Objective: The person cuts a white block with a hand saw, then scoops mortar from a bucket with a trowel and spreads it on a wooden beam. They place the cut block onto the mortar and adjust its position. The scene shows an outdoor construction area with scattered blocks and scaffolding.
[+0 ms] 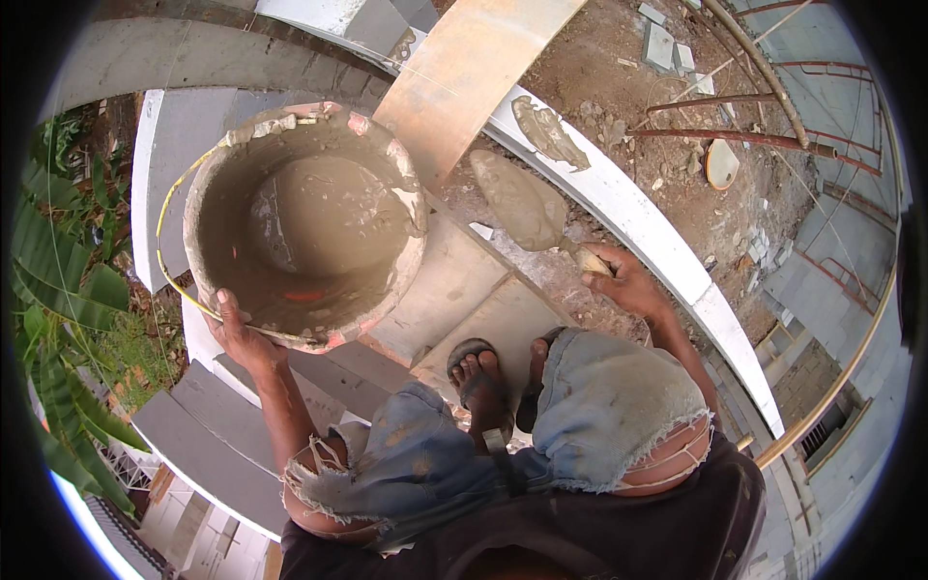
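Observation:
My left hand [242, 333] grips the near-left rim of a large, mortar-crusted bucket [196, 227], thumb up over the edge. Wet grey-brown mortar [333, 208] lies in the bottom of the bucket, and a thin yellow handle [161, 217] hangs at its left side. To the right, my right hand [630, 282] is closed around the light handle of a trowel [522, 203]. Mortar covers the trowel's blade, which points away and left, beside a white block wall [667, 237]. A patch of mortar [549, 133] sits on top of that wall.
A plywood board [474, 77] slants across beyond the bucket. My sandalled feet [478, 372] rest on planks [483, 319]. Grey-topped blocks [208, 425] lie at the left, near green leaves [68, 280]. Past the wall are rubble-strewn ground and rusty poles [735, 137].

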A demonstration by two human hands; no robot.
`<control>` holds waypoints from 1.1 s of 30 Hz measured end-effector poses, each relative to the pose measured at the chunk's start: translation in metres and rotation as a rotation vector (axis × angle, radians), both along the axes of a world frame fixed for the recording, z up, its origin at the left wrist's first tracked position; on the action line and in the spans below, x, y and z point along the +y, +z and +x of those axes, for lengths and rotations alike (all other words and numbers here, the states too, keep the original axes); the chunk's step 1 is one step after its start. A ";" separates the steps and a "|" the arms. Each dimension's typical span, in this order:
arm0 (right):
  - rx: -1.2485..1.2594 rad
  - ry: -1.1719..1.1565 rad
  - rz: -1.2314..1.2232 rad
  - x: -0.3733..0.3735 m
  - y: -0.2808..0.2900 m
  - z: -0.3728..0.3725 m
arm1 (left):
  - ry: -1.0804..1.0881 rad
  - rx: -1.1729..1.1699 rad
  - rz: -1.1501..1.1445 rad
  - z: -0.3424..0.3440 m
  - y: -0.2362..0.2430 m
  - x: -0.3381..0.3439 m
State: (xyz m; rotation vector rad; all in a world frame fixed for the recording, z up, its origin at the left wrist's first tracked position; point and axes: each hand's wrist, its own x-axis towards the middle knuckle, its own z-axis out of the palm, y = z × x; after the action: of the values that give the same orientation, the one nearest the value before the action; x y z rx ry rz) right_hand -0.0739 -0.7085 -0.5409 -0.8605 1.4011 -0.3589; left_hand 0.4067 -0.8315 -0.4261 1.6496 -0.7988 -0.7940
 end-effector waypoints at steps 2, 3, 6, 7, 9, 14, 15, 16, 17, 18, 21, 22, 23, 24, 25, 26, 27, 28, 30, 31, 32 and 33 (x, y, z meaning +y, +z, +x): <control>0.078 -0.096 0.094 0.021 -0.025 -0.023 | 0.035 -0.016 0.004 -0.002 0.001 -0.003; 0.112 -0.142 0.140 0.030 -0.042 -0.034 | 0.080 -0.038 0.028 0.008 -0.003 -0.002; 0.467 -0.021 -0.247 0.063 -0.110 -0.075 | 0.082 -0.024 0.057 0.011 -0.010 -0.007; 0.553 0.026 -0.231 0.065 -0.122 -0.086 | 0.054 0.002 0.053 0.020 -0.013 -0.007; 0.723 0.129 -0.200 0.060 -0.132 -0.100 | 0.033 0.046 0.033 0.019 -0.011 -0.008; 0.858 0.111 -0.271 0.087 -0.124 -0.111 | 0.023 0.049 0.045 0.043 -0.019 -0.002; 0.899 0.087 -0.293 0.099 -0.128 -0.116 | 0.007 0.069 0.045 0.040 -0.021 -0.004; 0.933 0.064 -0.317 0.108 -0.130 -0.117 | -0.006 0.082 0.044 0.038 -0.019 -0.004; 1.008 0.107 -0.337 0.118 -0.130 -0.121 | -0.018 0.096 0.043 0.037 -0.018 -0.004; 1.014 0.111 -0.365 0.119 -0.127 -0.117 | -0.005 0.077 0.033 0.037 -0.018 -0.003; 1.039 0.118 -0.377 0.114 -0.121 -0.113 | 0.011 0.058 0.025 0.041 -0.020 -0.002; 1.066 0.121 -0.371 0.105 -0.123 -0.110 | -0.001 0.077 0.033 0.042 -0.021 -0.002; 1.093 0.124 -0.366 0.093 -0.127 -0.107 | -0.014 0.097 0.040 0.042 -0.021 -0.002; 1.112 0.130 -0.353 0.084 -0.132 -0.101 | -0.005 0.081 0.044 0.043 -0.020 -0.001; 1.123 0.168 -0.362 0.067 -0.136 -0.098 | 0.003 0.069 0.042 0.041 -0.019 -0.001; 1.136 0.174 -0.355 0.055 -0.138 -0.091 | 0.012 0.057 0.041 0.040 -0.018 0.000; 1.151 0.176 -0.355 0.039 -0.138 -0.083 | -0.001 0.059 0.043 0.039 -0.018 -0.002; 1.167 0.178 -0.355 0.028 -0.138 -0.080 | -0.014 0.063 0.046 0.038 -0.018 -0.003; 1.160 0.217 -0.293 0.017 -0.147 -0.078 | -0.021 0.054 0.045 0.032 -0.017 -0.003; 1.153 0.270 -0.256 0.004 -0.142 -0.074 | -0.015 0.046 0.045 0.025 -0.017 -0.004; 1.147 0.324 -0.217 -0.005 -0.136 -0.068 | -0.009 0.040 0.045 0.020 -0.017 -0.004; 1.113 0.256 -0.242 -0.010 -0.126 -0.055 | -0.009 0.036 0.022 0.022 -0.018 -0.002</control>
State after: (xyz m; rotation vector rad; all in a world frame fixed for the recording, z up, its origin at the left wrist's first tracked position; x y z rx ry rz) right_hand -0.1292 -0.7185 -0.6673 -1.5402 2.2400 0.2154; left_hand 0.4289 -0.8336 -0.4445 1.6472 -0.7749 -0.8392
